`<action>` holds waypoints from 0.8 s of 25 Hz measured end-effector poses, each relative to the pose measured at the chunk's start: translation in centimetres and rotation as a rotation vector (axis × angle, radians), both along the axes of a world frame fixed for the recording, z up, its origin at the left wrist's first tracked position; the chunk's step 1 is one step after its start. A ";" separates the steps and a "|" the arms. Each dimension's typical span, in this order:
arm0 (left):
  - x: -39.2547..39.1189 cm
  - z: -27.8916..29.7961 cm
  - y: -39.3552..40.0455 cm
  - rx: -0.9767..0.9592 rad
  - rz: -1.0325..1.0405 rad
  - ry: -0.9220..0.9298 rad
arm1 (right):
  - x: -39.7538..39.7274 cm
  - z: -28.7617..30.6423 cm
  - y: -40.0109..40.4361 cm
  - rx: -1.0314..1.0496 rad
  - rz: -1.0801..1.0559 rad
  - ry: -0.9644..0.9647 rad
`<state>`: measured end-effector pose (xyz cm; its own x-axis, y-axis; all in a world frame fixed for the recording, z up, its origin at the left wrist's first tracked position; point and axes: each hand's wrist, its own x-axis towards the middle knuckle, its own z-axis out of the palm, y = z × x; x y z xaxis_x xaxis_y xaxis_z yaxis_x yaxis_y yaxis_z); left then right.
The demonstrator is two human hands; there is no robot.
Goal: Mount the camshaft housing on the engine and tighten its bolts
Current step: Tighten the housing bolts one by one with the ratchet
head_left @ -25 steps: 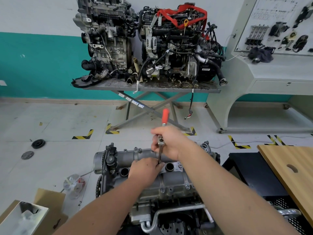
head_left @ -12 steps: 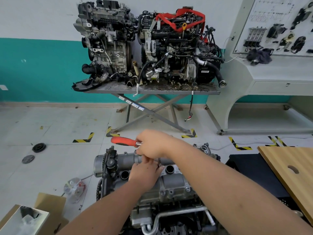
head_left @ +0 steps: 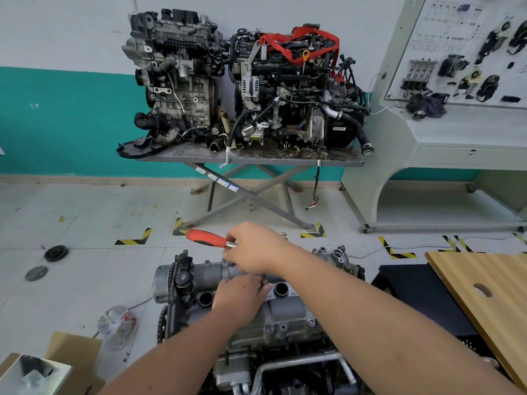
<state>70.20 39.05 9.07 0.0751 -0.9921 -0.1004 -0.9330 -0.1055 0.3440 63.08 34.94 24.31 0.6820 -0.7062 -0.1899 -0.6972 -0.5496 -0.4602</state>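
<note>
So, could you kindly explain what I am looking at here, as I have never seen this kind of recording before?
There is no robot here. A person wears a camera on the head, so the single picture looks forward and down over both forearms. In front of them stands an engine; the grey cast part on top is the camshaft housing, with round open holes along it. The right hand grips a ratchet wrench with a red handle, the handle pointing away to the left. A thin dark shaft runs down from it to the housing, and the left hand pinches its lower end; the bolt itself is hidden. Against the far wall two more engines sit on a folding metal table. A wooden board lies to the right, cardboard at lower left.
</note>
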 end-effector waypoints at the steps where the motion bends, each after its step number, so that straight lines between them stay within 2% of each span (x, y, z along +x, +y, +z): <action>1: 0.0 0.0 0.0 -0.001 -0.003 0.009 | 0.1 0.0 -0.1 0.047 -0.024 -0.019; 5: 0.2 -0.2 0.1 0.011 0.001 -0.008 | -0.5 -0.8 0.0 0.185 -0.054 -0.239; 11: 0.1 -0.1 -0.1 0.013 -0.008 -0.010 | -2.5 -2.0 -1.1 0.869 -0.177 -0.611; 16: 0.1 -0.2 -0.1 0.024 -0.011 -0.029 | -3.6 -2.7 -2.1 1.155 -0.084 -0.656; 20: 0.0 -0.1 -0.1 0.010 -0.009 -0.008 | -3.4 -3.0 -2.8 1.272 -0.193 -0.734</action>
<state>70.22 38.94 8.94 0.0669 -0.9917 -0.1096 -0.9367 -0.1003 0.3355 59.65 32.14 21.27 0.8141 -0.4222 -0.3986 -0.1152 0.5553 -0.8236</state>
